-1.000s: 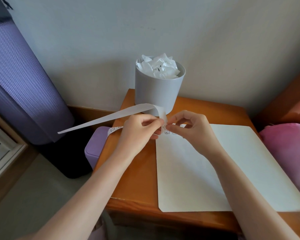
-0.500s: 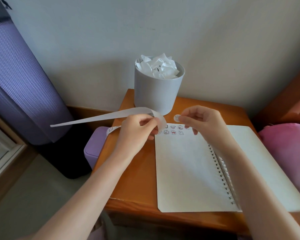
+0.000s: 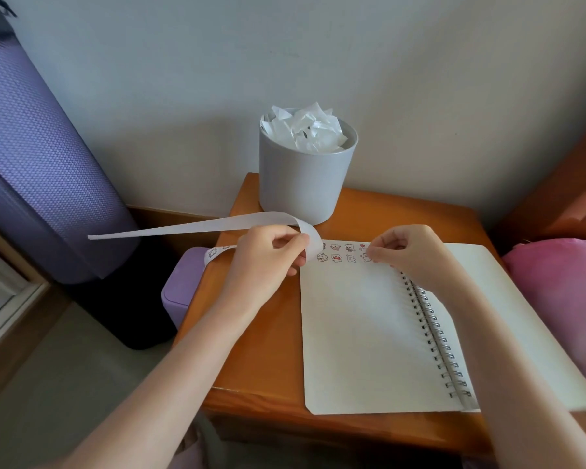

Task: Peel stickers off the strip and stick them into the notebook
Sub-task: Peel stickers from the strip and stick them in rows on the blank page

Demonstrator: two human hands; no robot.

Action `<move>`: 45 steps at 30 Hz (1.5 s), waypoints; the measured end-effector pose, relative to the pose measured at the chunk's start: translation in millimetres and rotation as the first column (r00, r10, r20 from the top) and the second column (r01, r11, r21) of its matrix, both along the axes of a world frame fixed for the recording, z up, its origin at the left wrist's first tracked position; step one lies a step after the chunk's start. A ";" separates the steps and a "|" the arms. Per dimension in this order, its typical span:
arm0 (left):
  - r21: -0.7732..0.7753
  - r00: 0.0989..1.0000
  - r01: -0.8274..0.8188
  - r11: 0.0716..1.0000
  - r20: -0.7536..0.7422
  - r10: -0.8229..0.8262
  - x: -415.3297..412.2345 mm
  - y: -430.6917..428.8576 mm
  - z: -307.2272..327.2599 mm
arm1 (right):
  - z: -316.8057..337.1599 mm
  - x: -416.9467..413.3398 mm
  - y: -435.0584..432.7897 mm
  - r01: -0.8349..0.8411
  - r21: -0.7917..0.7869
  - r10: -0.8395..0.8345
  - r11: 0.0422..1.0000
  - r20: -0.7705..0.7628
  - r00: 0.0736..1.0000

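Glossy wood table (image 3: 268, 350); matt paper notebook (image 3: 352, 333); metal spiral (image 3: 433, 333).

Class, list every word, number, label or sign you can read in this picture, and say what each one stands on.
No readable text anywhere.
Stickers on the notebook page: small cartoon pictures only, too small to show any lettering.
Strip in the left hand: one small cartoon figure, no words.
Grey bin: no label visible.

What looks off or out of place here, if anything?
Nothing spilled or damaged. The grey bin is heaped above its rim with crumpled paper, and the sticker strip gripped by the left hand juts past the left edge of the table.
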State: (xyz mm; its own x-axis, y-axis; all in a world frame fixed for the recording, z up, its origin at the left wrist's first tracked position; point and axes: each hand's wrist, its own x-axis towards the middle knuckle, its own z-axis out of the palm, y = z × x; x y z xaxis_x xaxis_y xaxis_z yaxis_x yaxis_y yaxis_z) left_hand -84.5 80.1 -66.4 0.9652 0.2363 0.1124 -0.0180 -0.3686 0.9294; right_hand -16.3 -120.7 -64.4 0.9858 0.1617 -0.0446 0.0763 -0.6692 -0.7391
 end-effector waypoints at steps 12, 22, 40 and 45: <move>0.015 1.000 -0.009 1.000 -0.017 0.009 0.6 1.2 -1.6 | -2.4 -0.8 2.5 -0.002 -0.054 0.004 0.999 0.044 0.999; 0.019 0.999 -0.024 1.000 -0.021 0.024 1.0 1.2 -1.4 | -9.7 -0.4 6.1 0.018 -0.138 -0.004 0.990 0.104 0.995; -0.016 1.000 -0.001 1.000 -0.008 0.001 1.5 0.9 0.3 | -7.9 0.1 5.1 -0.007 -0.024 0.013 1.000 0.240 0.971; -0.073 0.999 0.035 0.997 0.015 -0.034 0.9 0.0 2.7 | 5.9 -15.0 24.0 -0.263 0.207 0.216 0.942 0.225 0.950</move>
State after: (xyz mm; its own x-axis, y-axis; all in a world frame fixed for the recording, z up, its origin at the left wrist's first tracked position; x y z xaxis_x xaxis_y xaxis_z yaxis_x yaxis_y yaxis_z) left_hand -83.6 80.1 -63.7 0.9713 0.2112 0.1095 -0.0426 -0.2986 0.9534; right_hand -31.3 -96.7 -58.6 0.9016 0.3765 0.2129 0.3724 -0.4252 -0.8249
